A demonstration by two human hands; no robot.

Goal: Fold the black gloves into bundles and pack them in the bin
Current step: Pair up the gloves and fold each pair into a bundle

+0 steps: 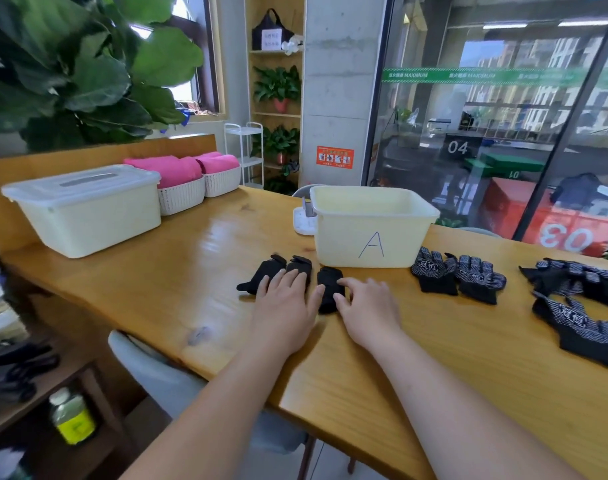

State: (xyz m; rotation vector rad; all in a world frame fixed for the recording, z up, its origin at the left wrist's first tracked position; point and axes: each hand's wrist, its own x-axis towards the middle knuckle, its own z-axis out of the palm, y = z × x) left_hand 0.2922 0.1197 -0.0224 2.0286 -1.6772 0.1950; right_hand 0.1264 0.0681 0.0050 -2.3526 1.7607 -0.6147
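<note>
**A:** We log the left hand [283,306] first. It lies flat, fingers straight and apart, pressing on a plain black fabric glove [273,271] on the glossy yellow wooden table [198,271]. The glove's thumb sticks out toward 9 o'clock.

**B:** Agreed. The right hand [368,313] rests just beside it at 3 o'clock, with its fingers loosely spread. The thumb and forefinger touch a second plain black glove [330,287], and we see nothing curled round it. That glove lies between the two hands.

**A:** And the bin?

**B:** The cream plastic bin marked A [371,226] stands at 12 o'clock from the right hand, near the gloves but not touching them. We cannot see its floor from here.

**A:** At 3 o'clock of the bin's front we note a pair of black gloves with white dots [458,278], palms up, side by side and touching. More dotted black gloves [577,306] lie loose further out at 3 o'clock.

**B:** At 10 o'clock, well apart, there is a lidded cream plastic box [84,209]. Behind it are two white woven baskets [181,199] holding rolled pink towels [178,168].
</note>
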